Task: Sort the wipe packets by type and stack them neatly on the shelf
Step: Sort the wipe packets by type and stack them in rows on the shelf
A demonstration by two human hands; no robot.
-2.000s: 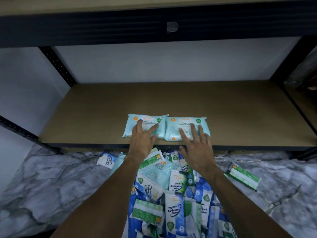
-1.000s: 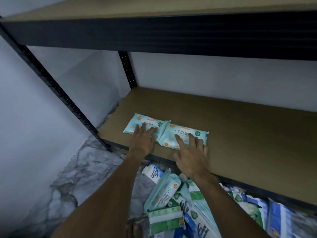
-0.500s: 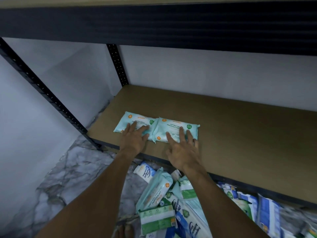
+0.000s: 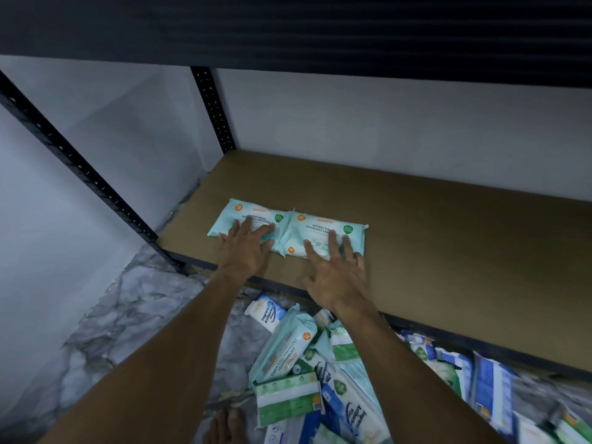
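Two light teal wipe packets lie side by side near the left front of the brown shelf board (image 4: 448,251). My left hand (image 4: 245,248) rests flat with straight fingers on the left teal packet (image 4: 246,216). Spread fingers of my right hand (image 4: 336,270) press on the near edge of the right teal packet (image 4: 323,229). The two packets touch at their short ends. Below the shelf, a mixed pile of wipe packets (image 4: 320,379) in teal, green and blue lies on the marble floor.
A black perforated upright (image 4: 214,110) stands at the shelf's back left and another post (image 4: 80,174) at the front left. The dark upper shelf beam (image 4: 288,30) hangs overhead. A grey wall lies to the left. My bare foot (image 4: 224,424) shows on the floor.
Both hands have slid the two teal packets toward the left end of the shelf while lying flat on them. My view turned left and downward.
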